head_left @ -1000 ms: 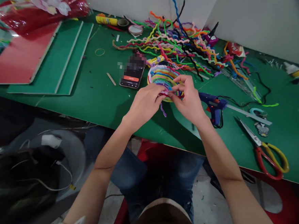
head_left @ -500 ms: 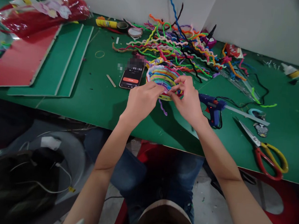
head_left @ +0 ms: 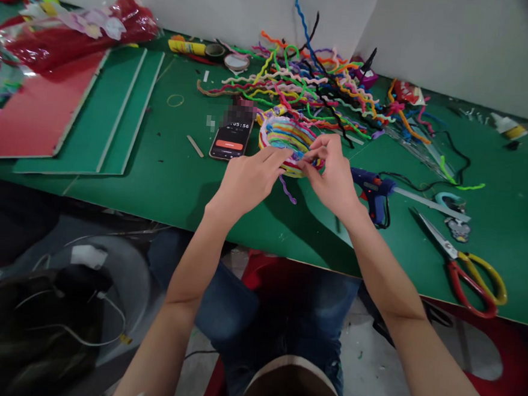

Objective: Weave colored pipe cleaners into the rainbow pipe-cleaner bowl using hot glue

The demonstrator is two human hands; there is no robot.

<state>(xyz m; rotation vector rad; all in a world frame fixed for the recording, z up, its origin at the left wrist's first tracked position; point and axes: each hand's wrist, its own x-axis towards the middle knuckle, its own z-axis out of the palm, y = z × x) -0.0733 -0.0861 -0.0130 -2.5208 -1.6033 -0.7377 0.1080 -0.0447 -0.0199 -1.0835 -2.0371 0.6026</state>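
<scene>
A small round basket point(head_left: 291, 130) of many-coloured pipe cleaners sits on the green table in front of me. My left hand point(head_left: 254, 176) is closed at its near left rim, the fingers pinched on the edge. At the near right rim, my right hand point(head_left: 329, 169) is closed too, thumb and index finger pinching the woven edge. The fingertips of both hands are close together. A purple pipe cleaner end point(head_left: 288, 189) sticks out below the basket toward me. My fingers hide part of the near rim.
Loose pipe cleaners point(head_left: 308, 83) are heaped behind the basket. A phone point(head_left: 231, 136) lies to its left. On the right are a blue glue gun point(head_left: 375, 191) with a glue stick, and open scissors point(head_left: 456, 257). Red and green boards point(head_left: 39, 107) lie at the left.
Both hands stay at the basket's near rim. My left fingers have shifted slightly left and down, and the basket's opening shows a little more. The phone's timer has advanced.
</scene>
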